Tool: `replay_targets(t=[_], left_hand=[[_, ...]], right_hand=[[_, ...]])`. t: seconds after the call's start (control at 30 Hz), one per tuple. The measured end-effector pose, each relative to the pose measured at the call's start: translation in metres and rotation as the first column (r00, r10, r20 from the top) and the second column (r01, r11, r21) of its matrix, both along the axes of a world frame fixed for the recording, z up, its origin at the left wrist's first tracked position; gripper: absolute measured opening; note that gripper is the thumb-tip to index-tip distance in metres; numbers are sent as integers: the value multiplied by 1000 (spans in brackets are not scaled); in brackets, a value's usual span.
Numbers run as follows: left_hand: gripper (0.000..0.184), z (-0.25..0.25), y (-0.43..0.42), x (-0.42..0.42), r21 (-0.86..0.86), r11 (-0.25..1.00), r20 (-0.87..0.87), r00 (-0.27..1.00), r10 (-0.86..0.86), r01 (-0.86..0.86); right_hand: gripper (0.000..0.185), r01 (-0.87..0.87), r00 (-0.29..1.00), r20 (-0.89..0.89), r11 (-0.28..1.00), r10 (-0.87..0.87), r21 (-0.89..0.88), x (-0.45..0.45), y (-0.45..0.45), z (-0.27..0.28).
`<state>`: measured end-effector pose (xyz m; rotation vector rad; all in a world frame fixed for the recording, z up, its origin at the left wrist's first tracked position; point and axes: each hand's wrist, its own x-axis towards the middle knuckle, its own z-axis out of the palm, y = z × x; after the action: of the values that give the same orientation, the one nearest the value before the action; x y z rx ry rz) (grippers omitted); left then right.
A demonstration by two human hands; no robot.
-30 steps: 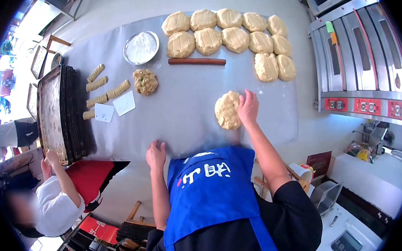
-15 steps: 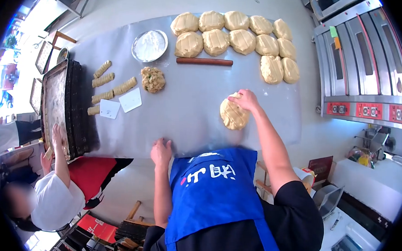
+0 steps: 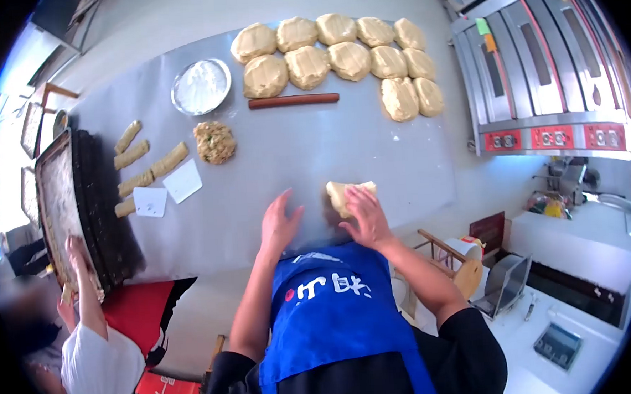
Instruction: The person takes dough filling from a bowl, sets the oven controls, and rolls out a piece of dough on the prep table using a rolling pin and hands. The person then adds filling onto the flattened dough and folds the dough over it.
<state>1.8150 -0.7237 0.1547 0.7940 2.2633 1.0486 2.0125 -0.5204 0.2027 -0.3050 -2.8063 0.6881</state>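
My right hand [image 3: 366,219] grips a lump of pale yellow dough [image 3: 338,198] near the table's front edge. The dough looks tilted or folded, with a dark shadow beside it; whether it still touches the table I cannot tell. Left of it, my left hand [image 3: 280,224] is open and holds nothing, its fingers apart. A brown rolling pin [image 3: 293,100] lies farther back, below rows of scored dough lumps [image 3: 349,60]. A round pan of white flour [image 3: 201,87] stands to its left, with a mound of crumbly filling [image 3: 215,142] below.
Short dough rolls [image 3: 153,168] and two white scrapers [image 3: 183,181] lie on the metal table [image 3: 270,153] at the left. Stacked black baking trays [image 3: 100,201] stand at its left end, where a co-worker's hand [image 3: 76,250] rests. Ovens [image 3: 537,71] stand at the right.
My right hand has drawn the dough toward me and to the left, tilting or folding it. My left hand has come forward beside it with fingers spread. The whole view has shifted.
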Motion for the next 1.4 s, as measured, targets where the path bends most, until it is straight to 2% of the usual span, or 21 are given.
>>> replay_targets(t=[0.1,0.13,0.2,0.23,0.3,0.33,0.37,0.47,0.6,0.7,0.83,0.87,0.93,1.1,1.17,1.2,1.27,1.3,1.33,1.37,1.4], left_hand=[[44,-16,82,15,235,949,-188,968,-166,209],[44,-30,100,24,243,946,-184,968,-171,213],[34,-55,131,36,-9,881,-22,880,-474,474],[34,-52,137,39,-10,881,-31,881,-473,473],[29,-46,135,58,-29,849,-280,811,-514,528],[29,-44,131,73,-105,917,-155,904,-398,385],[29,-43,129,83,-122,916,-152,905,-398,382],[29,-48,132,107,85,996,-205,977,52,-35],[36,-51,155,116,110,961,-313,909,277,-254],[38,-78,170,93,-94,966,-347,917,196,-242],[40,-81,198,50,-55,968,-458,868,193,-245],[38,-81,204,37,-86,977,-448,884,137,-195],[34,-72,213,12,-181,973,-363,929,71,-145],[28,-25,185,35,7,989,-501,855,131,-147],[29,-35,161,54,210,977,-689,702,180,-44],[29,-37,156,52,218,974,-698,689,195,-56],[32,-43,146,52,266,963,-454,874,173,-53],[32,-38,147,46,266,962,-452,873,184,-64],[31,-31,155,32,187,914,-32,928,372,-360],[33,-24,166,15,-4,817,367,759,537,-577],[32,-52,182,7,-5,759,185,745,640,-651]], right_hand=[[35,36,999,19,999,-36,-22,6,-10,-3],[31,129,990,-32,981,-135,-143,13,-6,-23],[20,434,883,-72,864,-464,-254,1,-8,-27],[20,431,883,-81,866,-463,-255,-13,-3,-31],[22,589,799,-181,807,-573,48,-33,14,-42],[27,553,833,-43,832,-551,37,-33,21,-57],[27,551,834,-37,834,-550,21,-25,23,-67],[24,355,929,-143,932,-342,74,-15,31,-81],[19,329,922,-215,944,-321,0,-29,51,-90],[14,294,951,-121,954,-286,59,-47,74,-105],[24,256,964,49,962,-261,99,-80,104,-112],[24,243,970,5,965,-245,96,-91,109,-112],[28,262,954,136,964,-266,47,-111,120,-120],[29,150,987,-41,986,-153,-69,-74,109,-69],[33,97,930,-368,979,-25,180,-46,94,-57],[33,85,924,-382,979,-8,186,-46,95,-49],[33,28,928,-373,995,10,95,-43,98,-39],[33,17,929,-370,995,20,96,-42,105,-46],[34,194,947,-225,967,-228,-164,-45,115,-57],[36,388,905,-19,842,-425,-376,-52,125,-69],[41,472,808,-125,759,-576,-449,-75,128,-60]])
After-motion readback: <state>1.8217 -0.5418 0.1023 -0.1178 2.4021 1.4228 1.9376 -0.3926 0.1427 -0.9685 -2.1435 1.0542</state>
